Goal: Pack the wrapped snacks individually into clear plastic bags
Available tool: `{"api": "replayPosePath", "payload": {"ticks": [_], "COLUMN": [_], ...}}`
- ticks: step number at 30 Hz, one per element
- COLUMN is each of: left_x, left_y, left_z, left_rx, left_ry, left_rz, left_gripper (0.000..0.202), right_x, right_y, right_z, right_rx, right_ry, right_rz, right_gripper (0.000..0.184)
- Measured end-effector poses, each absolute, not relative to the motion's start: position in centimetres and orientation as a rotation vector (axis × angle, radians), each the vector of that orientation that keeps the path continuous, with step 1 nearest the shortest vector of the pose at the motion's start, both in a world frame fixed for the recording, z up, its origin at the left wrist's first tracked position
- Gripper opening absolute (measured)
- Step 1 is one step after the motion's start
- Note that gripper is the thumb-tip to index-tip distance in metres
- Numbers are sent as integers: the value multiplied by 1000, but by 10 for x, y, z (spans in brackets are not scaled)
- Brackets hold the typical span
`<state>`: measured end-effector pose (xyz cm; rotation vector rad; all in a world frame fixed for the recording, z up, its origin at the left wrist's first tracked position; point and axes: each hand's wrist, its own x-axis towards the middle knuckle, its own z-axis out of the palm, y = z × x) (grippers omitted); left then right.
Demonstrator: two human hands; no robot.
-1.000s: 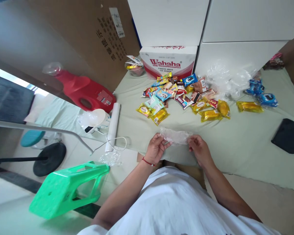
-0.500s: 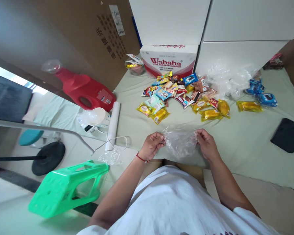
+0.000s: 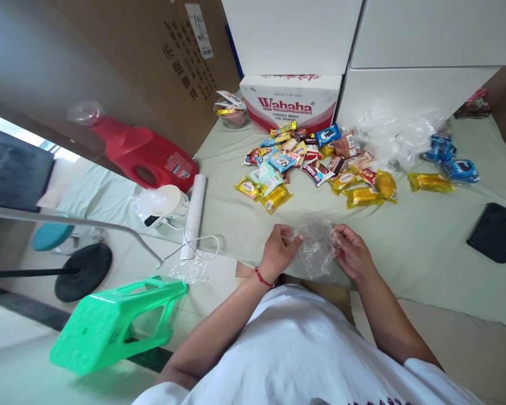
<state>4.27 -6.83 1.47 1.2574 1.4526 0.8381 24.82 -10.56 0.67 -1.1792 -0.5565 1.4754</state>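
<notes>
The left hand (image 3: 280,251) and right hand (image 3: 353,254) each pinch an edge of the clear plastic bag (image 3: 316,247). With both grips clenched on it, it hangs spread between them, near the snack packets (image 3: 312,163).

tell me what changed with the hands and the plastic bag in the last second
The clear plastic bag, first stretched flat between both hands, opened out and now hangs bunched and narrower. The left hand moved inward toward the right hand, so they are closer together; both kept their pinch on the bag. The snack packets, red jug and green stool stayed put.
</notes>
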Motion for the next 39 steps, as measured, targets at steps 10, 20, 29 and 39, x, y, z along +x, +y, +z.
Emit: {"api": "replayPosePath", "payload": {"ticks": [10,20,29,39], "left_x": [49,-3,-53,-51], "left_y": [-78,-50,-50,-52], "left_z": [-4,2,-19,-1], "left_rx": [1730,1091,1066,1522], "left_ry": [1409,1271,1385,1427], "left_rz": [470,903,762,645], "left_gripper": [30,48,53,29], "right_x": [260,296,315,275], "right_y": [-108,-114,-121,-86], "right_z": [-6,-11,-27,23], "right_rx": [-1213,-1255,-1666,-1478], "right_ry": [-600,-550,-873,-1630], "right_rz": [1355,1151,914,678], "right_gripper": [42,38,31,78]}}
